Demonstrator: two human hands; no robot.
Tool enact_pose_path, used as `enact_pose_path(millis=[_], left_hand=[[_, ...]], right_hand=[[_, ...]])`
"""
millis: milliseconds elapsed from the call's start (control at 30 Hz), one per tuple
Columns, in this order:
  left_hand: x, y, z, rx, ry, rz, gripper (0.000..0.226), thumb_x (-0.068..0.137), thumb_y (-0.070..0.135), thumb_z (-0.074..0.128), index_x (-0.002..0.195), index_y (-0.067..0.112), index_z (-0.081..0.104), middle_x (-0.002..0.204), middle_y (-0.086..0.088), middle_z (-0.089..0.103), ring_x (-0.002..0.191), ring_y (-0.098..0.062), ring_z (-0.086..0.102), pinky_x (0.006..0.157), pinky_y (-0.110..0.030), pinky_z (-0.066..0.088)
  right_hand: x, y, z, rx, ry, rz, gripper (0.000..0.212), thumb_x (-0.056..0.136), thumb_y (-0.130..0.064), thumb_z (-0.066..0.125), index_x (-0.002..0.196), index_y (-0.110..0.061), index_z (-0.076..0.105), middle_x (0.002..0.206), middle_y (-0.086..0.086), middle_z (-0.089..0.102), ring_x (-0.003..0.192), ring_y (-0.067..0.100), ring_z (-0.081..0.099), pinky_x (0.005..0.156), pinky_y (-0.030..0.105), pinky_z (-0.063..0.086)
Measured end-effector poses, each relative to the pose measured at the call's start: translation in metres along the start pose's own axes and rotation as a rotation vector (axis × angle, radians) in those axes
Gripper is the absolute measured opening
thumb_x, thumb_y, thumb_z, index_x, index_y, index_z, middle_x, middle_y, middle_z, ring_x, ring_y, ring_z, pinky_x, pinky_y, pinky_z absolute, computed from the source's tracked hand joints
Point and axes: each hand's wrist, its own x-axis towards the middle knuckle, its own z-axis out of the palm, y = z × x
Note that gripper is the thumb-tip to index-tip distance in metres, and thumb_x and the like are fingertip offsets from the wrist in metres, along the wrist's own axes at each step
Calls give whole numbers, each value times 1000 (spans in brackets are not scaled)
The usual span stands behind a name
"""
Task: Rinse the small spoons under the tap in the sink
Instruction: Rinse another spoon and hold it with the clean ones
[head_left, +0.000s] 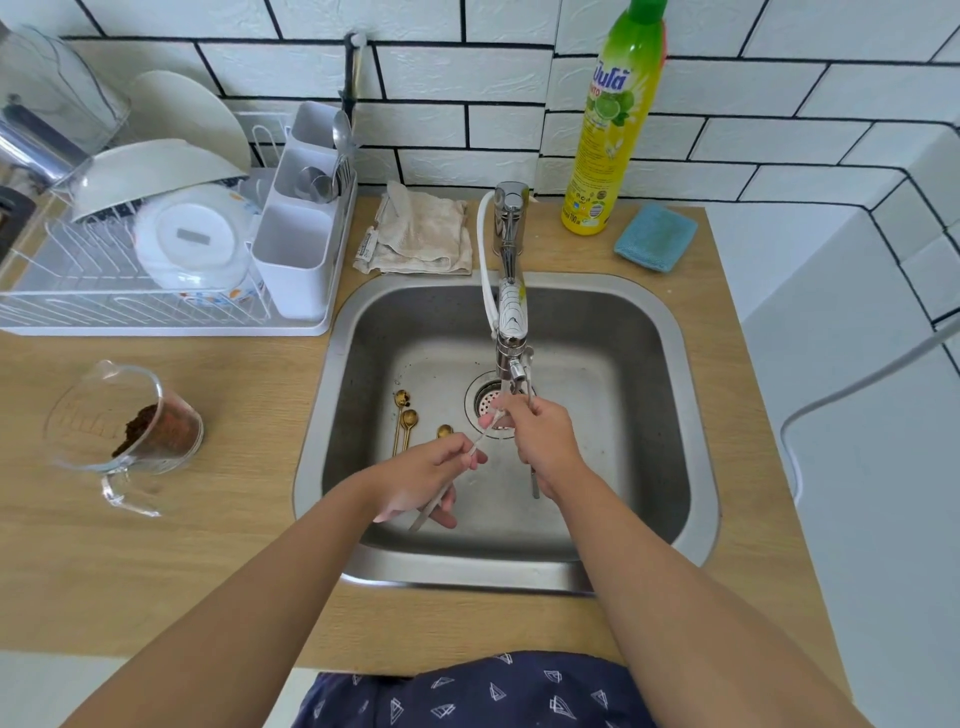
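Three small gold spoons lie on the sink floor, left of the drain. My left hand grips the handle of a silver spoon that slants up to the right. My right hand is closed just under the tap outlet, and its fingertips pinch that spoon's bowl end over the drain. A second thin silver handle sticks out below my right hand. I cannot tell whether water is running.
The steel sink is set in a wooden counter. A dish rack with bowls and a cutlery holder stands at the left. A glass jug holds brown grounds. Behind the sink are a cloth, a detergent bottle and a blue sponge.
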Motion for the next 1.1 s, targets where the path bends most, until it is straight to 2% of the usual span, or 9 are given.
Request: enact_pose_path(millis=[67,267,400,567,667,733,867,967,1100], left_hand=[[2,0,3,22,3,-5,22,104,35,47,111,15,53,135,6,54,64,-17,52,80,-54,60],[2,-4,5,44,6,-22,22,104,37,45,109,17,52,133,5,54,67,-17,54,82,-52,60],[1,-6,4,39,2,-18,22,104,36,45,108,16,53,134,6,54,67,-15,54,84,-52,60],[1,-13,-1,65,0,-32,22,104,39,45,110,22,57,131,9,56,74,-17,56,85,-42,60],[3,-19,-4,40,50,-35,25,105,37,42,109,24,62,109,3,64,71,-15,52,76,-31,54],[4,-22,-8,-8,69,-28,27,106,32,40,104,21,64,90,1,62,62,-11,46,77,-35,52],[4,-22,-13,-67,86,-25,28,106,34,40,110,26,67,71,9,47,60,-7,43,77,-32,53],[4,-20,-10,-74,58,-8,26,106,34,38,111,23,61,69,7,46,59,-9,40,74,-32,54],[5,-17,-3,-94,67,-5,24,107,32,36,101,19,54,66,4,46,54,-11,35,73,-35,57]], right_hand=[[2,1,-2,-41,11,-3,21,100,-32,59,93,-20,76,84,-8,81,45,-9,53,58,20,35],[0,9,-9,-41,-113,-63,16,85,-21,82,100,-19,77,79,-8,69,61,-5,58,62,9,48],[-1,6,-8,12,-100,-3,23,100,-32,60,97,-18,77,90,-2,82,40,-4,51,40,6,36],[0,0,-12,-62,-175,12,23,95,-35,68,100,-14,76,93,-1,82,36,2,39,36,16,28],[0,-4,-14,31,-246,90,24,101,-33,58,111,-16,72,104,4,81,42,6,25,40,21,24],[1,-2,-16,80,-313,94,23,106,-29,54,120,-19,68,110,4,80,44,7,24,42,21,23],[1,3,-17,35,-280,20,16,98,-22,68,114,-20,72,104,4,81,42,5,32,41,18,29],[-1,7,-11,9,-139,-87,7,90,-23,77,88,-17,74,85,3,81,61,3,69,61,14,49],[0,11,-4,-235,-100,-176,22,98,-36,63,86,-22,75,81,-8,80,88,2,73,89,27,53]])
